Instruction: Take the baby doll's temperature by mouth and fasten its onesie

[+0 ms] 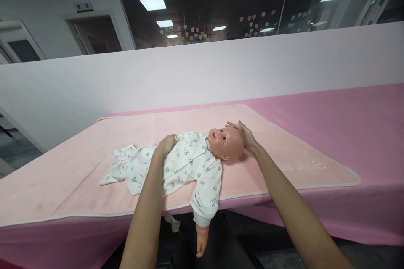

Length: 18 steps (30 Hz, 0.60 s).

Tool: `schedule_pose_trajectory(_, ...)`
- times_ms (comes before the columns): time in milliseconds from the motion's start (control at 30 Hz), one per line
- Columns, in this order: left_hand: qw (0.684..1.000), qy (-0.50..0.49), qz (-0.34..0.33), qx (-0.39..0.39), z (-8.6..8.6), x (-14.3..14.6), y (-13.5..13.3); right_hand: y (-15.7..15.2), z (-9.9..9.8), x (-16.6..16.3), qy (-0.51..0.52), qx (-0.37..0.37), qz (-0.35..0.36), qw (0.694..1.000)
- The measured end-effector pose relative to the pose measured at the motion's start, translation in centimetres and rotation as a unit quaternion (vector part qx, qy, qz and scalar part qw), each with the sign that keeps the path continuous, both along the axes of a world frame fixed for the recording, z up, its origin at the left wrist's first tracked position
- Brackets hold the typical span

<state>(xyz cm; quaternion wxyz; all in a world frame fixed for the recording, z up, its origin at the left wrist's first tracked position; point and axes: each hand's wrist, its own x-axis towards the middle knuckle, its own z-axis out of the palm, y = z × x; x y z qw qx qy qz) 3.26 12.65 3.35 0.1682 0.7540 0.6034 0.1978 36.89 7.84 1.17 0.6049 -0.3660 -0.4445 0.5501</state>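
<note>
A baby doll (192, 162) lies on its back on a peach blanket (78, 168), its head to the right and its legs to the left. It wears a white printed outfit (186, 155). One doll arm (202, 237) hangs over the table's front edge. My left hand (167, 143) rests on the doll's belly, fingers curving over the far side and partly hidden. At the crown of the doll's head (230, 145), my right hand (243, 134) lies with its fingers stretched out along the top of the head.
Under the blanket is a pink cloth (362, 134) covering the table, with its front edge close to me. A low white partition (202, 75) runs along the back. Beyond it are a dark window (202, 4) with heart decorations and a doorway (97, 33).
</note>
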Motion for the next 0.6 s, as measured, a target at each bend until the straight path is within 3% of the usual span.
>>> schedule_pose_trajectory(67, 1.0, 0.003, -0.002, 0.0, 0.0, -0.1, 0.0, 0.0, 0.2, 0.2, 0.021, 0.027, -0.022, 0.999)
schedule_pose_trajectory(233, 1.0, 0.011, -0.005, -0.009, 0.1, 0.0, 0.0, -1.2, 0.5, -0.3, -0.061, 0.008, 0.074, 0.995)
schedule_pose_trajectory(367, 1.0, 0.02, -0.005, -0.02, 0.3, 0.1, 0.0, -1.5, 0.4, -0.6, -0.063, 0.003, 0.083, 0.995)
schedule_pose_trajectory(467, 0.999, 0.027, -0.002, -0.024, 0.3, 0.2, -0.2, -0.8, 0.3, -0.4, -0.032, -0.006, 0.053, 0.998)
schedule_pose_trajectory(600, 0.999, 0.033, 0.005, -0.026, 0.4, 0.4, -0.4, -0.2, 0.2, -0.2, 0.024, 0.014, -0.045, 0.999)
